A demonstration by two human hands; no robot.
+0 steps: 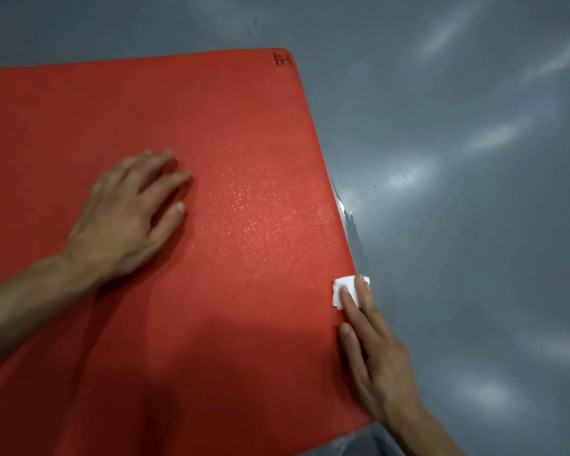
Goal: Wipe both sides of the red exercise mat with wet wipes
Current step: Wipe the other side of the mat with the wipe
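The red exercise mat (185,120) lies flat on the floor and fills the left and middle of the view. A small dark logo (282,59) marks its far right corner. A damp, glistening patch shows on the mat's middle right. My left hand (125,215) rests flat on the mat, fingers straight and spread. My right hand (372,353) lies along the mat's right edge, and its straight fingers press a small folded white wet wipe (341,289) onto that edge.
A glossy grey floor (474,192) surrounds the mat on the right and at the back, with light reflections on it. Wet streaks (351,218) run along the floor beside the mat's right edge.
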